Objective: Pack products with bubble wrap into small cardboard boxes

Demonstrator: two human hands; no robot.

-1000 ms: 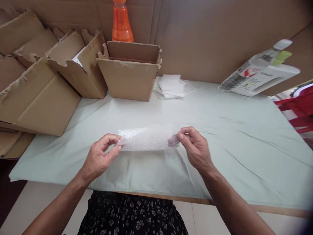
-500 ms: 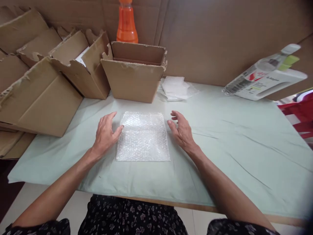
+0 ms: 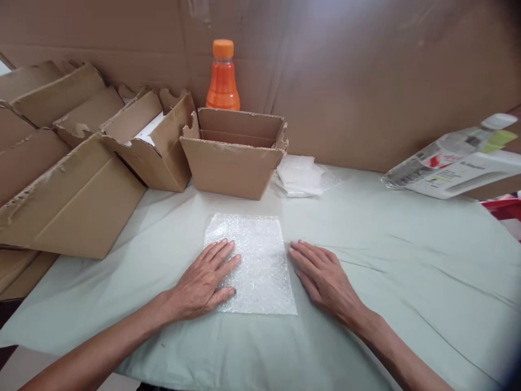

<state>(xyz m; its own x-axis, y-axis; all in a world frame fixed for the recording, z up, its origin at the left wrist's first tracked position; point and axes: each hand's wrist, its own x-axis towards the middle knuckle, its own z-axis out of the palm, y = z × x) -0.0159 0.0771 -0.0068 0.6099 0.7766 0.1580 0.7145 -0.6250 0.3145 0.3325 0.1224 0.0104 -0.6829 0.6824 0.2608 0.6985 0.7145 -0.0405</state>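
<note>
A clear bubble wrap sheet or pouch (image 3: 260, 271) lies flat on the pale green cloth (image 3: 358, 336) in front of me. My left hand (image 3: 207, 282) rests with its fingers spread over the left side of the bubble wrap. Just off its right edge, my right hand (image 3: 325, 279) lies palm down, fingers stretched out and holding nothing. Whether the right fingertips touch the wrap's edge I cannot tell.
An open cardboard bin (image 3: 230, 168) stands behind the wrap, with an orange bottle (image 3: 223, 81) at its back. Further cardboard bins (image 3: 81, 201) crowd the left. White packing pieces (image 3: 299, 175) lie right of the middle bin. A clear plastic bottle (image 3: 443, 149) and a white jug (image 3: 459, 176) lean at the right.
My left hand has come down onto the bubble wrap's left part. My right hand has flattened beside its right edge. The view has tilted upward, so everything sits lower in it.
</note>
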